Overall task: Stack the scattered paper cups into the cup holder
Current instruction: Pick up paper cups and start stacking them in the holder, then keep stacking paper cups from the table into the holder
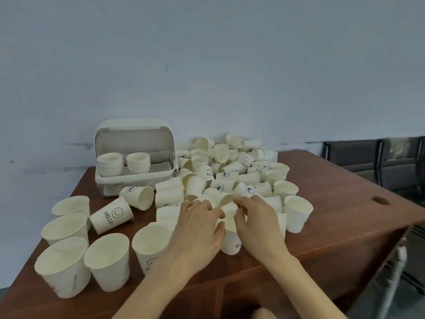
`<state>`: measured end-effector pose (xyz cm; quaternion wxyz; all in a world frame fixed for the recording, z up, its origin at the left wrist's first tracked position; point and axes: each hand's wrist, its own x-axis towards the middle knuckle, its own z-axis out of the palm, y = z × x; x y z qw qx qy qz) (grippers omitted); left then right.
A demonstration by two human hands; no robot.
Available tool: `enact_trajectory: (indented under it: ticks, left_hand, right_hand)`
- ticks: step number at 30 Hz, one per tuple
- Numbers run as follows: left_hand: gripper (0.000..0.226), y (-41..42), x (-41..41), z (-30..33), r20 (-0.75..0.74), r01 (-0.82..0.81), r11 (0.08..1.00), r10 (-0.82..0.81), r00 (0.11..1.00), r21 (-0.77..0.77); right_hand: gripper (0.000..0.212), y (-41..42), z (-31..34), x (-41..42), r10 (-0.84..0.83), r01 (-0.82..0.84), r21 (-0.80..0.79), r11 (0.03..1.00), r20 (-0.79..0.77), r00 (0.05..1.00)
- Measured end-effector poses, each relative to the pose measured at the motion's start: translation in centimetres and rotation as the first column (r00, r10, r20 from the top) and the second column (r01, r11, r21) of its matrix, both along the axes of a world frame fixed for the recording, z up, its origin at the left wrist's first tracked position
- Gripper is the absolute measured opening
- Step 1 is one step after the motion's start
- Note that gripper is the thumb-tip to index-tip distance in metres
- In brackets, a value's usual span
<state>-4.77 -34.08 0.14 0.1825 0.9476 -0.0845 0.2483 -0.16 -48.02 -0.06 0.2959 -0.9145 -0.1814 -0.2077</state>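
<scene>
Where cups crowd, holder behind.

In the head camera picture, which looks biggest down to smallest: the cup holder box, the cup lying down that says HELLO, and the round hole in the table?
1. Cup holder box
2. HELLO cup, though it is nearer the camera, which flatters it
3. Round hole in the table
</scene>
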Motion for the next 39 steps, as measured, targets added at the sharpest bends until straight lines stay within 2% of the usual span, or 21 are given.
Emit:
enact_trajectory:
  ticks: [5, 8, 11, 16, 24, 32, 39]
  left_hand:
    - [0.032, -3.0, 1.9, -1.0, -0.041, 0.021, 0.981, -0.013, 0.999, 0.194]
    - [0.03, -3.8, 2.4, -1.6, -0.087, 0.028, 0.955, -0.002, 0.996, 0.296]
    - [0.028, -4.1, 2.6, -1.8, -0.106, 0.042, 0.946, -0.008, 0.994, 0.321]
    - [0.026, -4.0, 2.8, -1.8, -0.087, 0.048, 0.977, -0.031, 0.996, 0.21]
    - [0.021, -3.4, 4.0, 0.2, 0.108, 0.012, 1.0, -0.014, 0.994, 0.016]
    - [0.015, -0.4, 6.0, 2.1, 0.228, -0.087, 0.996, 0.091, 0.969, -0.031]
    - [0.004, 4.1, 6.3, 2.5, 0.233, -0.132, 0.99, 0.14, 0.962, -0.052]
  right_hand:
    - [0.028, -3.8, -0.5, -1.0, -0.197, 0.174, -0.155, 0.972, -0.152, 0.968]
    - [0.025, -4.6, -1.1, -1.1, -0.243, 0.182, -0.245, 0.952, -0.247, 0.938]
    - [0.016, -4.9, -1.6, -0.9, -0.25, 0.171, -0.288, 0.942, -0.265, 0.931]
    - [0.013, -4.8, -1.4, -0.6, -0.249, 0.184, -0.272, 0.945, -0.231, 0.94]
    - [0.013, -4.7, 1.1, 0.7, -0.245, 0.225, -0.186, 0.956, -0.094, 0.965]
    - [0.01, -3.3, 2.6, 3.3, -0.21, 0.211, -0.124, 0.97, 0.019, 0.978]
    - [0.014, -0.6, 2.5, 4.6, -0.171, 0.175, -0.132, 0.976, 0.039, 0.985]
